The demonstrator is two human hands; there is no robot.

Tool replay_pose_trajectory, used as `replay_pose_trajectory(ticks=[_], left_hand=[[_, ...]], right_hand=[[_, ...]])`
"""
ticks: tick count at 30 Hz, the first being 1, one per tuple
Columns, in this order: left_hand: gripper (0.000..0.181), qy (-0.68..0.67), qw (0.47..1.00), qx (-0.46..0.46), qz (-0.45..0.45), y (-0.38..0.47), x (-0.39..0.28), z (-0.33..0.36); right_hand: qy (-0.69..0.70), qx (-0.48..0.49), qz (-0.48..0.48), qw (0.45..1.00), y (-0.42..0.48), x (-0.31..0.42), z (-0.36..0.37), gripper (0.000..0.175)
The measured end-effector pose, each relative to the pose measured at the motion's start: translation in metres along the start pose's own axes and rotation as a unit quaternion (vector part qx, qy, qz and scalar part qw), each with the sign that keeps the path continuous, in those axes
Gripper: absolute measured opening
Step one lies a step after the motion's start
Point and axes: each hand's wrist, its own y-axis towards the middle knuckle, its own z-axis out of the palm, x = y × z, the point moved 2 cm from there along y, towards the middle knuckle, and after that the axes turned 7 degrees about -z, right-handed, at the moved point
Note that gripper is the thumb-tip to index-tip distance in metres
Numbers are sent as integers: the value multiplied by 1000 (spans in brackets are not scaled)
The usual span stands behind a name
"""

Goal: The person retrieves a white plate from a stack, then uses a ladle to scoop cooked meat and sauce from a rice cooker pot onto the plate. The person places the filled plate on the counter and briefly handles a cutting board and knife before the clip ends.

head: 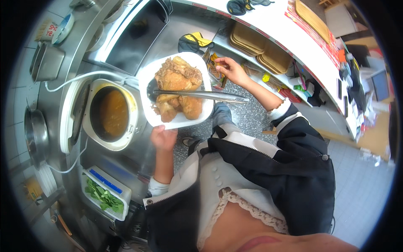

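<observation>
My left hand (pixel 164 137) holds a white rectangular tray (pixel 144 110) by its near edge. Pieces of cooked chicken (pixel 173 81) lie on it, and a metal serving spoon (pixel 201 94) rests across them, its handle sticking out past the tray's right rim. Beyond that rim, my right hand (pixel 231 70) is raised with its fingers apart and nothing in them. To the left of the tray stands an open rice cooker (pixel 133 126) with brown broth (pixel 115 108) in its pot and its lid (pixel 70 116) tipped back.
A white container of green leaves (pixel 105 195) stands at lower left on the steel counter. A metal basin (pixel 36 135) and a steel container (pixel 50 63) are farther left. Black-and-yellow gloves (pixel 195 42) lie past the tray. Wooden trays (pixel 247 39) fill a shelf under the white counter (pixel 270 19).
</observation>
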Motion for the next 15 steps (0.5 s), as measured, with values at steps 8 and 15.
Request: replay_pose_trajectory(ticks=[8,15], left_hand=[[77,3,985,-138,105,173,57,-16],[77,-23,967,-186,172,268,56,-79]], right_hand=[[-424,221,-187,858,194,-119,10,64],[-373,204,-205,881,332,-212,52,43]])
